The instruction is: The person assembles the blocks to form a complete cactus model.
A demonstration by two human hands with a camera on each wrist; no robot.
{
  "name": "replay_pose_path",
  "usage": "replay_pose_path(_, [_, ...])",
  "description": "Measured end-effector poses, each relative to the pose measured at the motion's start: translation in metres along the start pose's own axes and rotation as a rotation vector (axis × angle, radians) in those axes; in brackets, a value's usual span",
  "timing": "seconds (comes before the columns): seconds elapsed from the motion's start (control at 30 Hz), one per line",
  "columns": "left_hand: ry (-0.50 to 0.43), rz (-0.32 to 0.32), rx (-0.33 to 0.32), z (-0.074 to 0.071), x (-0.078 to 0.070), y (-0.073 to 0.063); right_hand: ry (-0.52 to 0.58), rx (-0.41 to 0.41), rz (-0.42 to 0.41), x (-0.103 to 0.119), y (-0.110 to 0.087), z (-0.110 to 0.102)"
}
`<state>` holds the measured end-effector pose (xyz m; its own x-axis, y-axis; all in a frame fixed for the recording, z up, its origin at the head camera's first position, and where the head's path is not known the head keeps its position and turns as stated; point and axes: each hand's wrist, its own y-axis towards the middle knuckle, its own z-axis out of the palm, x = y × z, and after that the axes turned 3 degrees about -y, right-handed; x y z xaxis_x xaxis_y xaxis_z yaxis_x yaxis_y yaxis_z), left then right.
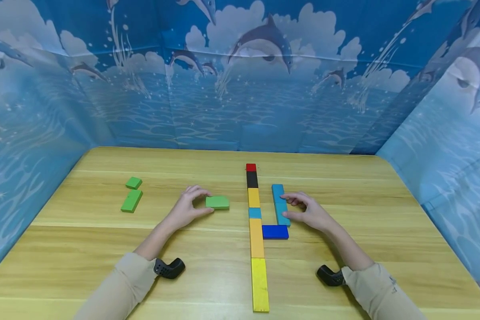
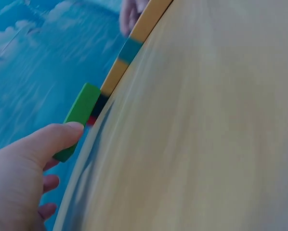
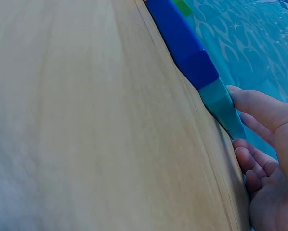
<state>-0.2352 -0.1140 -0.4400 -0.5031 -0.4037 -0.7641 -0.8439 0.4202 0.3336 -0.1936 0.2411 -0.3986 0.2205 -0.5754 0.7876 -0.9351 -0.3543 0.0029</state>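
Between thumb and fingers, my left hand (image 1: 188, 207) pinches a green block (image 1: 218, 202), held left of a long column of coloured blocks. In the left wrist view the thumb lies along the side of the green block (image 2: 84, 107). My right hand (image 1: 310, 212) is at the right side of two light blue blocks (image 1: 279, 195) laid end to end. Its thumb and fingertips touch their edge with the fingers relaxed. A dark blue block (image 1: 275, 232) sits crosswise below them, joining the column. The right wrist view shows the thumb beside a light blue block (image 3: 223, 103).
The column runs away from me: a yellow block (image 1: 260, 284), an orange block (image 1: 257, 238), a small light blue block (image 1: 254, 213), another orange block (image 1: 254, 197), a black block (image 1: 252, 179) and a red block (image 1: 250, 167). Two green blocks (image 1: 132, 201) lie at the left.
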Motion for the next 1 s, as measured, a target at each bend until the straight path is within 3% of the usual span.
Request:
replay_pose_path(0.17, [-0.012, 0.002, 0.038, 0.022, -0.008, 0.011, -0.005, -0.001, -0.002, 0.0, 0.001, 0.0])
replay_pose_path(0.33, [0.014, 0.008, 0.059, 0.033, -0.012, 0.016, -0.006, 0.0, -0.001, 0.0, 0.001, 0.0])
replay_pose_path(1.0, [0.064, 0.006, 0.071, 0.041, -0.014, 0.018, -0.01, -0.006, -0.008, 0.0, 0.002, 0.0])
